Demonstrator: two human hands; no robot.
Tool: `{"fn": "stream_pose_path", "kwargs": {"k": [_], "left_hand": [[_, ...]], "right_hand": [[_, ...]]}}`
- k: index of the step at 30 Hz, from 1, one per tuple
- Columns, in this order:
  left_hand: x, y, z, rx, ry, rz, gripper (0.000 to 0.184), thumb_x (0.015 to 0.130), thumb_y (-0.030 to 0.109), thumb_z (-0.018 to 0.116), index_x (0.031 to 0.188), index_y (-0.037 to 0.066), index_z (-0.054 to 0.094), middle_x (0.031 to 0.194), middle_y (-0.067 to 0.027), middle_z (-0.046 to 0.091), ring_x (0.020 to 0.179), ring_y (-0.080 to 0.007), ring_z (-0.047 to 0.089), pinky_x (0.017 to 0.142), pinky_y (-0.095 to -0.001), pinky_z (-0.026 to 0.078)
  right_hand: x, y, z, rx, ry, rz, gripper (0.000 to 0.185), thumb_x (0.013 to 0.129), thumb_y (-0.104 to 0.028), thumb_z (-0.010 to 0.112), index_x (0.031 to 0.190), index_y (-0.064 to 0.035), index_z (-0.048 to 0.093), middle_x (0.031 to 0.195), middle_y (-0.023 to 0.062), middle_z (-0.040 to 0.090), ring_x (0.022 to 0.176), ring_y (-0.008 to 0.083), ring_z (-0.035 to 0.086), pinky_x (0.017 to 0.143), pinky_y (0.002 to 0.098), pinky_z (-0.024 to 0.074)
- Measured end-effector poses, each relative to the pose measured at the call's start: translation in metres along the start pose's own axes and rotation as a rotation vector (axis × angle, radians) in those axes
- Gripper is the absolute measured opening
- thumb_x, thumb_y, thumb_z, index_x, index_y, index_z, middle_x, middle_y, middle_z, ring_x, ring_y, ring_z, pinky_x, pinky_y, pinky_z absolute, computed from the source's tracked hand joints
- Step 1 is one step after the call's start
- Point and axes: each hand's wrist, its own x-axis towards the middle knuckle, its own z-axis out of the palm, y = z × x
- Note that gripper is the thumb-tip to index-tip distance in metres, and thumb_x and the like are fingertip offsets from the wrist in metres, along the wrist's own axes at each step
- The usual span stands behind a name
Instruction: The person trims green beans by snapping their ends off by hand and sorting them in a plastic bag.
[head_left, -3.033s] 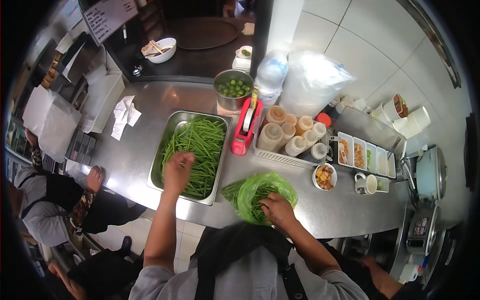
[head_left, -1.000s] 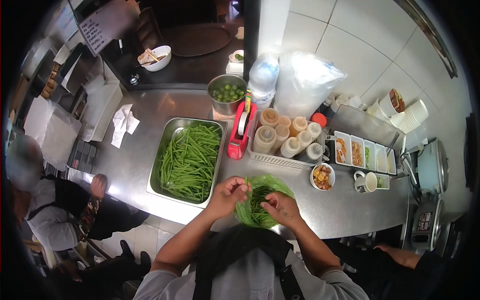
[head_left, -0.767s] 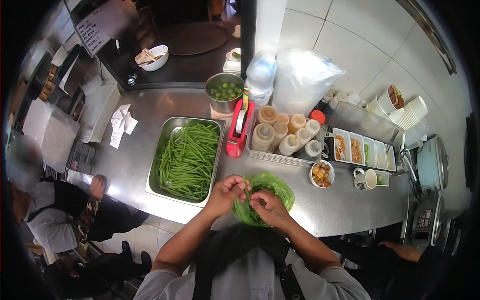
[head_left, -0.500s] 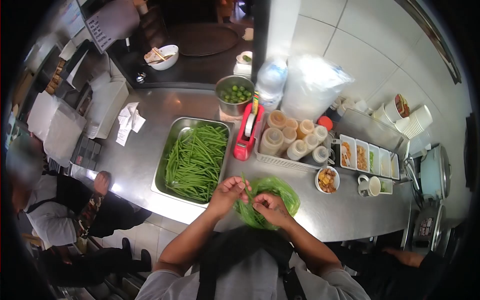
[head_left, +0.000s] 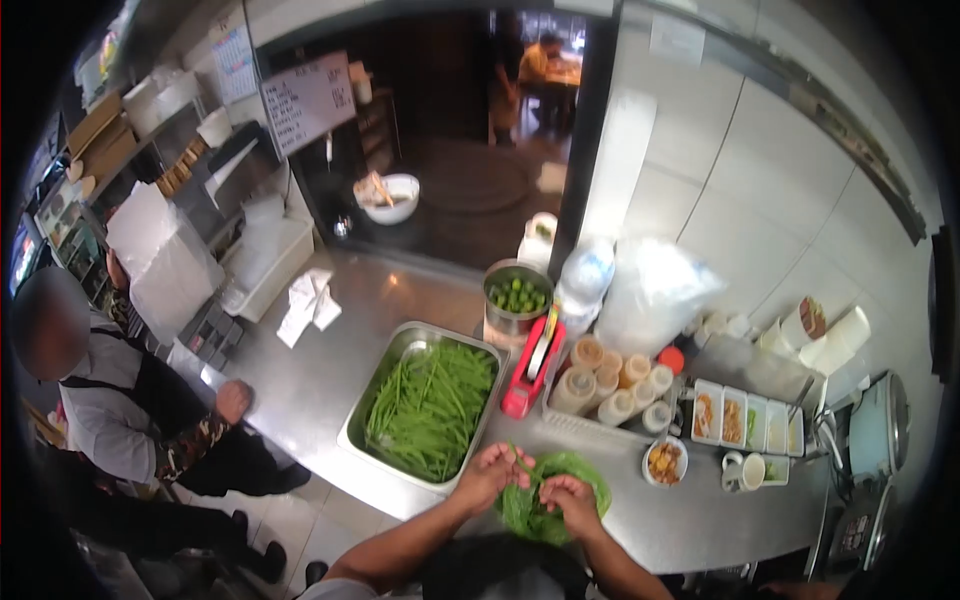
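My left hand (head_left: 492, 478) is closed in a pinch on a green bean (head_left: 516, 456), just above the left rim of a green plastic bag (head_left: 590, 478). My right hand (head_left: 570, 502) is over the bag's middle with its fingers pinched together. What those fingers hold, if anything, is too small to make out. To the left of my hands sits a steel pan (head_left: 352, 432) heaped with long green beans (head_left: 430, 410). Dark green pieces show faintly inside the bag.
A red tape dispenser (head_left: 520, 395), a pot of green limes (head_left: 517, 296) and a basket of sauce bottles (head_left: 555, 420) stand behind my hands. A small bowl (head_left: 665, 462) and topping trays (head_left: 740, 420) are at right. A co-worker (head_left: 120, 400) stands at left, one hand on the counter.
My view has tilted up, so the counter sits lower in the frame. Both hands stay over the green bag, slightly farther apart, the left still pinching a bean.
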Motion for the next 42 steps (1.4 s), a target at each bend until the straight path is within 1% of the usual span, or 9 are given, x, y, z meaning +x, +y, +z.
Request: {"fn": "stream_pose_path", "kwargs": {"k": [7,12,16,21,28,31,33,38,42], "left_hand": [[-0.009,-0.013,0.018,0.552,-0.012,0.291,0.012,0.098,0.011,0.046,0.105,0.002,0.049,0.103,-0.0099,0.061,0.081,-0.0119,0.059,0.081,-0.0267,0.048],[-0.022,-0.031,0.024,1.173,-0.278,0.541,0.028,0.095,0.022,0.054,0.117,0.006,0.059,0.106,-0.012,0.063,0.096,-0.0308,0.061,0.084,-0.0415,0.048],[-0.016,-0.02,0.009,0.863,-0.108,0.261,0.024,0.089,0.018,0.062,0.107,0.002,0.059,0.099,-0.0107,0.063,0.085,-0.024,0.061,0.076,-0.035,0.05],[-0.004,0.09,-0.013,1.376,0.37,0.714,0.009,0.084,0.014,0.067,0.084,0.005,0.067,0.08,-0.0116,0.065,0.071,-0.0274,0.064,0.063,-0.0351,0.051],[0.013,0.153,-0.134,1.613,0.682,0.156,0.019,0.078,0.018,0.067,0.085,0.0,0.069,0.084,-0.0196,0.067,0.079,-0.0372,0.064,0.072,-0.0433,0.051],[0.003,0.158,-0.096,1.791,0.657,0.086,0.022,0.078,0.02,0.069,0.087,0.0,0.069,0.088,-0.0212,0.066,0.085,-0.0376,0.063,0.074,-0.0431,0.05],[-0.003,0.133,-0.069,1.746,0.56,0.559,0.025,0.078,0.024,0.07,0.09,0.001,0.068,0.092,-0.0211,0.065,0.089,-0.0378,0.062,0.077,-0.0425,0.05],[-0.013,0.016,-0.004,1.813,-0.059,0.141,0.054,0.08,0.04,0.069,0.114,0.0,0.056,0.11,-0.0196,0.061,0.097,-0.0363,0.06,0.082,-0.0411,0.049],[-0.042,0.022,0.071,1.798,0.062,0.032,0.073,0.072,0.053,0.07,0.116,-0.003,0.054,0.109,-0.0247,0.06,0.099,-0.0377,0.06,0.083,-0.0428,0.049]], "right_hand": [[0.007,0.009,-0.004,-0.056,0.061,0.08,0.014,0.083,-0.006,0.054,0.09,0.0017,0.064,0.078,0.0078,0.064,0.067,0.0148,0.061,0.06,0.0259,0.0484],[0.001,-0.004,0.007,-0.195,0.146,-0.128,0.023,0.09,-0.021,0.049,0.081,-0.0037,0.062,0.069,0.0081,0.06,0.059,0.0161,0.055,0.053,0.0302,0.0449],[0.002,-0.003,-0.004,0.466,0.184,0.153,0.019,0.087,-0.018,0.054,0.092,-0.002,0.062,0.067,0.0047,0.059,0.057,0.0139,0.055,0.051,0.0256,0.0455],[-0.021,-0.007,-0.007,-0.58,0.165,-0.102,0.016,0.083,-0.017,0.058,0.09,-0.0044,0.065,0.072,0.0078,0.065,0.059,0.0158,0.059,0.057,0.0284,0.0481],[-0.024,0.013,-0.006,-0.8,0.346,-0.493,0.022,0.085,-0.023,0.058,0.097,-0.0059,0.066,0.083,0.0138,0.067,0.076,0.0307,0.064,0.071,0.0385,0.0507],[-0.029,-0.002,-0.004,-0.971,0.307,-0.491,0.023,0.084,-0.023,0.06,0.098,-0.0056,0.066,0.093,0.0175,0.066,0.086,0.0353,0.062,0.076,0.042,0.0505],[-0.028,-0.006,-0.006,-1.017,0.298,-0.571,0.022,0.084,-0.022,0.06,0.097,-0.0053,0.067,0.097,0.0193,0.065,0.091,0.0371,0.061,0.079,0.0435,0.0495],[-0.038,-0.015,-0.017,-1.08,0.286,-0.451,0.022,0.081,-0.019,0.06,0.098,-0.0055,0.067,0.105,0.0218,0.061,0.104,0.0403,0.054,0.089,0.0464,0.0443],[-0.059,-0.016,-0.032,-1.178,0.548,-0.561,0.032,0.081,-0.023,0.061,0.107,-0.0048,0.062,0.104,0.0221,0.06,0.108,0.0419,0.05,0.093,0.0499,0.0392]]}}
